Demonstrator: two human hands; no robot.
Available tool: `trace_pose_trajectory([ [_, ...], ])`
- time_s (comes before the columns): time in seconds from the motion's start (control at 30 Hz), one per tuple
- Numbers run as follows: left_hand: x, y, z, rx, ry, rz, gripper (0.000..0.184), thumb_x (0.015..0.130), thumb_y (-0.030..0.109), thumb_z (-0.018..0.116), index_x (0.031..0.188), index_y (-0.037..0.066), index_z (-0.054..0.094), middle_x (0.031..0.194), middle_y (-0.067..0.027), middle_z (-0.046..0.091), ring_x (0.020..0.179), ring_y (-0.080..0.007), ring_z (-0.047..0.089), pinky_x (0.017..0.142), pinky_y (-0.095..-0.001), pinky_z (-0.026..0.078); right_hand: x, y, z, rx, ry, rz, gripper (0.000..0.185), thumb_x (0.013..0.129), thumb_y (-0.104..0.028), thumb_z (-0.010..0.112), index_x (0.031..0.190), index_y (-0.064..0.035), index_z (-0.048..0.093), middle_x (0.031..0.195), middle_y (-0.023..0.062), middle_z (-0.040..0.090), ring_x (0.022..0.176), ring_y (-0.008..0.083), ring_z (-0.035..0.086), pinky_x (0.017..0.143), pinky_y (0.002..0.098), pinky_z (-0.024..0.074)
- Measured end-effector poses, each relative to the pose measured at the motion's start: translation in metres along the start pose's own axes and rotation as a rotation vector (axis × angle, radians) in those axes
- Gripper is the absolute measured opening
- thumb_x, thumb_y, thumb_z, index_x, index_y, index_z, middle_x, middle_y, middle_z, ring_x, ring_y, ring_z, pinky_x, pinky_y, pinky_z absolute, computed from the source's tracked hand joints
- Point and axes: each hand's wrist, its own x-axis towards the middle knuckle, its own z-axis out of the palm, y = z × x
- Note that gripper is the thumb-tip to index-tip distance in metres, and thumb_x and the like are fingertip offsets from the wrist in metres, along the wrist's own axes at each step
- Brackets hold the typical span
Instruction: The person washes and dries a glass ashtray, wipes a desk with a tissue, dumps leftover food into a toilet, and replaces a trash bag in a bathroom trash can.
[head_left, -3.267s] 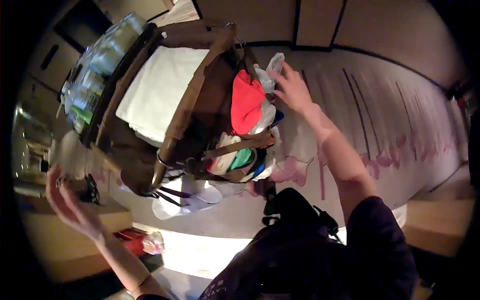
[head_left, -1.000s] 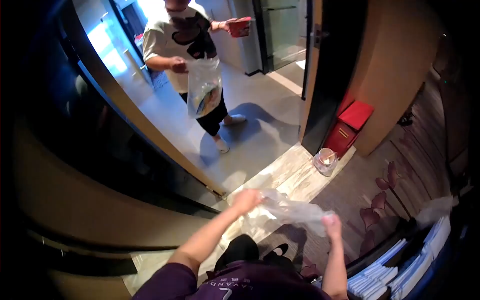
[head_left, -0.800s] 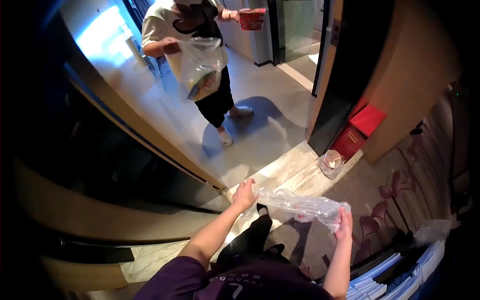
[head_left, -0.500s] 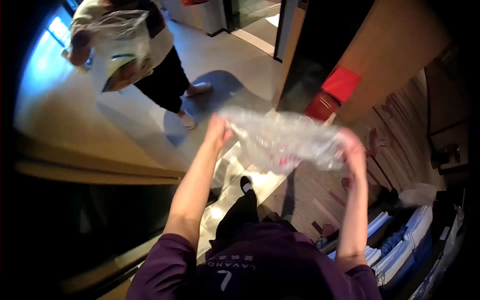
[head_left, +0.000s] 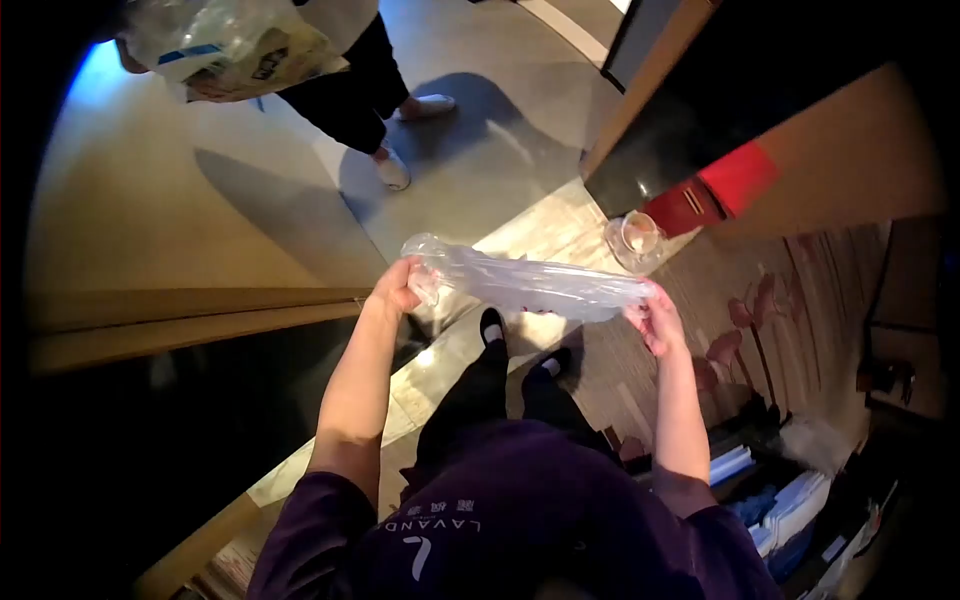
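A clear plastic bag is stretched sideways between my two hands, in front of my body and above the doorway floor. My left hand is closed on the bag's left end. At the right end, my right hand grips the bag with curled fingers. Across the doorway stands another person, seen only in part, with a filled clear plastic bag in front of them. A clear plastic container sits on the floor beyond my right hand.
A red box stands against the wall by the door frame. At the lower right is a cart holding stacked white items. The pale stone threshold meets a patterned carpet.
The cart view has given way to the doorway. My hands, apart and without the bag at first, now hold it stretched. The other person's filled bag has shifted toward the upper left.
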Motion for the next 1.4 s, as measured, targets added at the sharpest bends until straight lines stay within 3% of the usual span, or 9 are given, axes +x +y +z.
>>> trace_pose_trajectory([
  [0.1, -0.014, 0.002, -0.018, 0.061, -0.472, -0.155, 0.016, 0.077, 0.017, 0.05, 0.085, 0.003, 0.053, 0.076, -0.0084, 0.058, 0.068, -0.0195, 0.057, 0.061, -0.0318, 0.05, 0.011, -0.022, 0.022, 0.282, 0.07, 0.072, 0.018, 0.087, -0.017, 0.046, 0.101, -0.0056, 0.051, 0.087, 0.0054, 0.058, 0.053, 0.0069, 0.05, 0.035, 0.0147, 0.029],
  [0.13, -0.06, -0.01, 0.033, 0.385, -0.085, 0.06, 0.018, 0.074, 0.019, 0.054, 0.084, 0.004, 0.055, 0.078, -0.0068, 0.059, 0.069, -0.0169, 0.057, 0.06, -0.0302, 0.049, 0.033, -0.018, 0.006, 0.272, 0.027, 0.147, 0.019, 0.087, -0.018, 0.047, 0.101, -0.0055, 0.051, 0.086, 0.0051, 0.058, 0.051, 0.0054, 0.048, 0.034, 0.0146, 0.0273],
  [0.23, -0.077, 0.004, 0.049, 0.719, 0.112, 0.348, 0.019, 0.074, 0.019, 0.053, 0.085, 0.003, 0.055, 0.077, -0.0058, 0.06, 0.065, -0.0181, 0.058, 0.061, -0.0289, 0.048, 0.057, -0.031, 0.022, -0.248, -0.429, 0.19, 0.016, 0.084, -0.018, 0.05, 0.091, -0.0048, 0.055, 0.077, 0.0036, 0.057, 0.044, 0.0021, 0.04, 0.035, 0.0168, 0.027],
  [0.33, -0.037, 0.038, -0.009, 0.035, -0.184, 0.266, 0.02, 0.075, 0.02, 0.051, 0.087, 0.004, 0.055, 0.079, -0.0063, 0.059, 0.069, -0.0192, 0.057, 0.063, -0.0322, 0.048, 0.04, -0.051, 0.056, -0.864, -0.603, 0.166, 0.014, 0.082, -0.016, 0.053, 0.082, -0.0032, 0.059, 0.078, 0.0031, 0.059, 0.051, 0.0037, 0.047, 0.04, 0.0179, 0.0334],
  [0.37, 0.004, 0.06, -0.067, -0.199, -0.425, 0.249, 0.029, 0.079, 0.028, 0.047, 0.097, 0.005, 0.053, 0.086, -0.0065, 0.055, 0.075, -0.0195, 0.053, 0.069, -0.035, 0.047, 0.034, -0.05, 0.066, -0.647, -0.582, 0.152, 0.015, 0.081, -0.017, 0.054, 0.086, -0.003, 0.059, 0.079, 0.0031, 0.059, 0.054, 0.0044, 0.048, 0.042, 0.0188, 0.0351],
  [0.6, -0.036, 0.044, -0.005, 0.421, 0.266, 0.555, 0.048, 0.081, 0.041, 0.048, 0.112, 0.004, 0.047, 0.104, -0.0093, 0.052, 0.094, -0.0234, 0.049, 0.081, -0.0361, 0.041, 0.059, -0.04, 0.133, 0.48, -0.704, 0.219, 0.023, 0.084, -0.031, 0.052, 0.103, -0.0194, 0.056, 0.083, -0.0059, 0.058, 0.069, 0.0091, 0.053, 0.055, 0.023, 0.0421],
  [0.77, -0.021, 0.078, -0.021, 0.498, 0.202, 0.317, 0.061, 0.083, 0.05, 0.043, 0.124, 0.005, 0.037, 0.111, -0.0112, 0.047, 0.084, -0.0191, 0.047, 0.068, -0.029, 0.043, 0.09, -0.054, 0.191, 0.188, -0.557, 0.082, 0.032, 0.086, -0.036, 0.048, 0.112, -0.0164, 0.05, 0.092, -0.0021, 0.056, 0.074, 0.0099, 0.052, 0.059, 0.023, 0.0427],
  [1.23, -0.089, 0.096, 0.082, 0.158, 0.052, 0.617, 0.035, 0.084, 0.044, 0.042, 0.082, 0.01, 0.05, 0.054, 0.0023, 0.04, 0.041, -0.0086, 0.036, 0.037, -0.0212, 0.031, 0.05, -0.097, 0.248, 0.131, -0.548, -0.116, 0.033, 0.087, -0.03, 0.047, 0.117, -0.0136, 0.046, 0.084, -0.0015, 0.052, 0.073, 0.0103, 0.049, 0.067, 0.0249, 0.0434],
  [1.4, -0.09, 0.088, 0.086, 0.491, 0.253, 0.748, 0.03, 0.085, 0.037, 0.043, 0.084, 0.007, 0.048, 0.054, 0.0005, 0.041, 0.039, -0.0107, 0.035, 0.036, -0.0254, 0.029, 0.044, -0.121, 0.221, -0.013, -0.567, -0.193, 0.035, 0.086, -0.036, 0.047, 0.12, -0.0246, 0.047, 0.063, -0.008, 0.039, 0.046, -0.0021, 0.031, 0.034, 0.0127, 0.0194],
])
